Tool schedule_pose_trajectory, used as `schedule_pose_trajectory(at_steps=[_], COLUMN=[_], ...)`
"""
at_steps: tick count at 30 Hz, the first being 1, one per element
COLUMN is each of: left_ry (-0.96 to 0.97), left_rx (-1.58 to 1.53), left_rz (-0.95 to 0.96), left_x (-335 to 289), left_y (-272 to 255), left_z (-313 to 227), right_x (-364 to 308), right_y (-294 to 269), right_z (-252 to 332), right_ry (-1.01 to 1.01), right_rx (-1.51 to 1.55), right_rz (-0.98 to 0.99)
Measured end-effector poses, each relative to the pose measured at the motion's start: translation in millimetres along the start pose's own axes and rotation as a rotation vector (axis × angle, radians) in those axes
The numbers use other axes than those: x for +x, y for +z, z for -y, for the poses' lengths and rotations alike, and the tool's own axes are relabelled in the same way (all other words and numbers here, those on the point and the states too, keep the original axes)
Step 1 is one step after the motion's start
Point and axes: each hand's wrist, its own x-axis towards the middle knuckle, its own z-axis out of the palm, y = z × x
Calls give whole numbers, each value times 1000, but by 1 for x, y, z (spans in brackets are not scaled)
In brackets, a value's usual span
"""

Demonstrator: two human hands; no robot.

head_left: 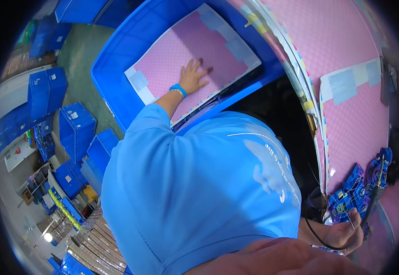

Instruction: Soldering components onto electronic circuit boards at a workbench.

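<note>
Pink, diamond-patterned sheet (208,51) with a white border (253,59) lies inside the blue plastic bin (112,59), under the left hand (192,79), whose fingers are spread. It seems light and fairly stiff, probably best held by the border beyond the fingertips. Beside the right hand (344,232) are blue-purple wired parts (354,190); whether its fingers pinch something cannot be told.

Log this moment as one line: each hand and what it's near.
left hand: spread over pink sheet, contact unclear | sheet: in blue bin | right hand: beside blue-purple parts, grip unclear
</note>
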Motion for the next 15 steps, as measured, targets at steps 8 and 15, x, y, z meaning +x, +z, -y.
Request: schedule_pose_trajectory(at_steps=[8, 15], left_ry=[123, 573], left_rx=[-427, -400], left_rz=[-679, -1259], left_x=[66, 277], left_y=[-79, -348], left_z=[-24, -55], right_x=[19, 28], right_y=[29, 42], right_z=[-7, -18], right_ry=[11, -6], right_rx=[52, 13], right_rz=[17, -54])
